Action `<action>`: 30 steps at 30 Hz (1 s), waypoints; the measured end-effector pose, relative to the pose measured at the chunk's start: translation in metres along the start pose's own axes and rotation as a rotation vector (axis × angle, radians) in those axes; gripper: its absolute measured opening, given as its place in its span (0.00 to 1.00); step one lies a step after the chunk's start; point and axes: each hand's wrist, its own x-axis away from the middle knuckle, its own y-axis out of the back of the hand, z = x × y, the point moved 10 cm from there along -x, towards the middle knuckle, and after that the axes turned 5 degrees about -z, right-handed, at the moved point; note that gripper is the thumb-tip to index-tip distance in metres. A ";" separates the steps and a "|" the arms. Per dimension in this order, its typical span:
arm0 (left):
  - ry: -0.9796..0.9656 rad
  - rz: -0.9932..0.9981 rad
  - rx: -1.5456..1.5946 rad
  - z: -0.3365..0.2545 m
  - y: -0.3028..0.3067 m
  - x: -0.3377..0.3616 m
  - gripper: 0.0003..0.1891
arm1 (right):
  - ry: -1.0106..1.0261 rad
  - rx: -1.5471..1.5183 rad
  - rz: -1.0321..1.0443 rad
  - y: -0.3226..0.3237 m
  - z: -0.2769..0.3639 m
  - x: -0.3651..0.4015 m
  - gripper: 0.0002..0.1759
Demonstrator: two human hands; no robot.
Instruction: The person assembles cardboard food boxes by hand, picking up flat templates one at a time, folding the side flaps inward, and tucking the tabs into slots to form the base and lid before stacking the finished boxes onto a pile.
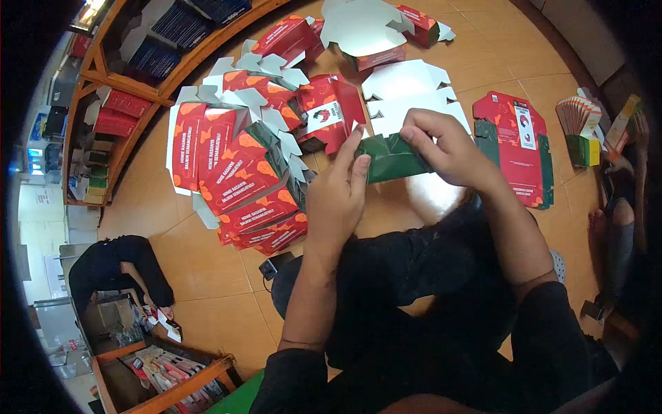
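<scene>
In front of me I hold a partly folded cardboard box (394, 160), its dark green side and flaps facing me. My left hand (338, 186) grips its left end, thumb and fingers closed at the edge. The fingers of my right hand (438, 148) are bent and pinch its upper right edge. Just beyond it, an unfolded carton (414, 93) lies white side up on the floor. To my right is a stack of flat red and green cartons (518, 148). A pile of folded red boxes (238, 179) with white flaps lies to my left.
More red boxes (286, 40) and a white-faced carton (362, 27) lie farther off on the tiled floor (207, 255). Wooden shelves (117, 148) curve along the left. One person (117, 272) bends down at left; another person's leg (623, 234) shows at right, near orange-and-white cartons (578, 117).
</scene>
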 end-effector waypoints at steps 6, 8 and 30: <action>0.199 0.145 0.407 0.015 -0.017 0.004 0.14 | -0.033 -0.128 -0.016 0.001 -0.005 0.001 0.17; 0.139 0.127 0.378 0.015 -0.019 0.003 0.12 | -0.031 -0.118 -0.002 0.000 -0.005 0.001 0.16; 0.436 -0.138 0.713 0.076 0.004 -0.004 0.21 | -0.071 -0.041 -0.717 0.114 -0.042 0.009 0.18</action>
